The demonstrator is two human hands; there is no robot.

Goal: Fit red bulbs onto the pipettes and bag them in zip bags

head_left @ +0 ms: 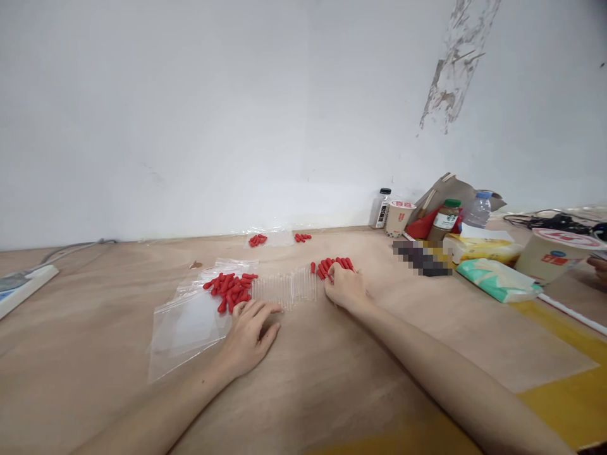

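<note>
Thin clear tubes (pixel 284 289) lie side by side in a row on the wooden table. My left hand (pixel 250 332) rests at their near left end, fingers apart, holding nothing I can see. Just beyond it is a loose heap of red rubber bulbs (pixel 230 287), partly on clear zip bags (pixel 190 322). At the right end of the row, my right hand (pixel 346 285) has its fingers curled in against a line of red bulbs (pixel 337 263). What its fingertips grip is hidden. One single red bulb (pixel 313 267) sits at the top of the rightmost tubes.
Small groups of red bulbs (pixel 257 240) lie near the wall on clear plastic. On the right stand bottles (pixel 446 221), paper cups (pixel 399 218) and a tissue pack (pixel 497 280). A power strip (pixel 28 287) is at the left edge. Part of another person's hand (pixel 598 264) shows far right.
</note>
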